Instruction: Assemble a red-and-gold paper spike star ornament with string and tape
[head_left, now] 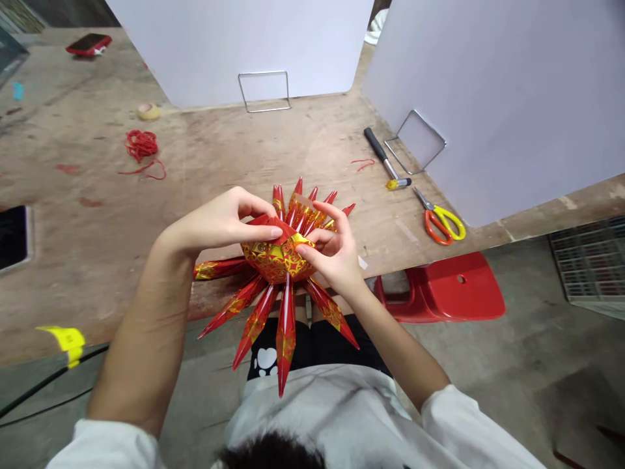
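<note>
A red and gold folded-paper ornament [276, 260] with long pointed spikes all around is held at the table's front edge. My left hand [239, 218] grips its rounded middle from the left, thumb lying over a red flap at the top. From the right, my right hand [332, 251] pinches the same middle part between thumb and fingers. A small strip of clear tape [306, 200] appears by the raised right index finger; whether it sticks to the finger I cannot tell. Several spikes point down over the lap, others toward the back.
A hammer [388, 159] and scissors [442, 225] lie on the right of the table [219, 150]. On the left are red string [141, 144], a tape roll [148, 111] and a phone [13, 236]. White boards [254, 39] stand behind; a red stool [459, 286] is at right.
</note>
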The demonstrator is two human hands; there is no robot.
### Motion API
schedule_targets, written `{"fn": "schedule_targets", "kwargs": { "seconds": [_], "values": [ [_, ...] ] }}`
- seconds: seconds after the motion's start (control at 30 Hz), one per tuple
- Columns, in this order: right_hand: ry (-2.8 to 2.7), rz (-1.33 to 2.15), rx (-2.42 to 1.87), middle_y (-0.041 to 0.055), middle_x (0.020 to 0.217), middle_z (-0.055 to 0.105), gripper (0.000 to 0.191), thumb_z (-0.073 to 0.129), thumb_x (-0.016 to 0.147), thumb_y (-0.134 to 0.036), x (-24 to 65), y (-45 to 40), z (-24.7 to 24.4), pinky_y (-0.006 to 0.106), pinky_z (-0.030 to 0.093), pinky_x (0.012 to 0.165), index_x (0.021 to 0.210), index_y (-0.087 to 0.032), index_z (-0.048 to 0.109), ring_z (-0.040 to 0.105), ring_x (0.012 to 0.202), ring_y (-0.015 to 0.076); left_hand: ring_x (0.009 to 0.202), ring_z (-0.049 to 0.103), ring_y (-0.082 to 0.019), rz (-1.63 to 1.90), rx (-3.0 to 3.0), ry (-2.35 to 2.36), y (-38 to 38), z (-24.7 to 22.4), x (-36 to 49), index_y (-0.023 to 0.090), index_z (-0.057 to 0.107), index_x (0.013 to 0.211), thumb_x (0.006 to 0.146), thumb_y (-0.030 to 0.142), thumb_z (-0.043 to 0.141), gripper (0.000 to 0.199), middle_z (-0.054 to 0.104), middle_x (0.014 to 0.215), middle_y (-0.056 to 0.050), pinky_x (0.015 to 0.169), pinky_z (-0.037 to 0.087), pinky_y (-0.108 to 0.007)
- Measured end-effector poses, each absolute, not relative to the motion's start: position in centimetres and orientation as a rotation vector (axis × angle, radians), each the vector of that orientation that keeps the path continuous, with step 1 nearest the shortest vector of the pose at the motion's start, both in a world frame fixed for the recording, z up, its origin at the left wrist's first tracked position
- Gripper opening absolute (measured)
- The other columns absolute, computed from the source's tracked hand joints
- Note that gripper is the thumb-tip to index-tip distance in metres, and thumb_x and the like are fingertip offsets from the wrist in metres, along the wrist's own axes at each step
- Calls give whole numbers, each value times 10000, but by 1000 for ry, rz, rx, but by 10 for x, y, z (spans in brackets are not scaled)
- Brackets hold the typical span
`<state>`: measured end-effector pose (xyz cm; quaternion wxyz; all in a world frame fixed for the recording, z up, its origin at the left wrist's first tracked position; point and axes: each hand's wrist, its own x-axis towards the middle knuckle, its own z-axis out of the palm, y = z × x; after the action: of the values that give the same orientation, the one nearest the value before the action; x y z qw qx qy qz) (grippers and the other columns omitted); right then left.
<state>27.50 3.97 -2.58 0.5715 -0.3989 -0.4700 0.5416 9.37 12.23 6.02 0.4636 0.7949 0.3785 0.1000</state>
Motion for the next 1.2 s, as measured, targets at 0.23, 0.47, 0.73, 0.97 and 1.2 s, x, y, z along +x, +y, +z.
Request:
{"fn": "schedule_targets", "kwargs": {
  "seconds": [0.23, 0.47, 0.73, 0.97, 1.2],
  "values": [
    [-1036, 978, -975, 54, 1179, 554, 237, 711, 758, -381, 283, 44, -16, 334, 508, 899, 945, -247, 651, 579, 1061, 196, 505, 452, -64, 323, 1791, 955, 117, 58, 99, 136, 647, 612, 715, 274, 677, 175, 539, 540, 21, 464, 336, -180],
    [-918, 1262, -1022, 48, 1107, 631, 126, 776, 679, -297, 281, 36, 2, 347, 483, 909, 699, -197, 702, 607, 1029, 205, 504, 462, -56, 387, 1745, 956, 116, 54, 99, 134, 653, 605, 705, 222, 682, 137, 545, 533, 25, 478, 353, -166],
    [-899, 1262, -1046, 35, 1038, 687, 93, 768, 695, -274, 266, 33, 2, 353, 452, 974, 693, -198, 714, 628, 1033, 203, 489, 445, -51, 412, 1726, 975, 115, 52, 99, 140, 656, 593, 706, 219, 683, 140, 533, 510, 30, 465, 341, -163],
    [-911, 1160, -1097, 44, 1043, 679, 99, 769, 698, -267, 259, 29, -4, 372, 442, 999, 714, -191, 708, 630, 1037, 216, 478, 431, -50, 423, 1715, 982, 114, 51, 99, 140, 644, 578, 698, 220, 684, 150, 511, 493, 31, 451, 333, -159],
    [-974, 1073, -1147, 56, 1071, 664, 138, 779, 685, -271, 255, 28, -6, 365, 438, 1006, 746, -187, 689, 617, 1057, 210, 477, 429, -45, 446, 1723, 965, 114, 50, 98, 137, 632, 566, 689, 227, 686, 162, 503, 494, 34, 449, 333, -150]
  ]
}}
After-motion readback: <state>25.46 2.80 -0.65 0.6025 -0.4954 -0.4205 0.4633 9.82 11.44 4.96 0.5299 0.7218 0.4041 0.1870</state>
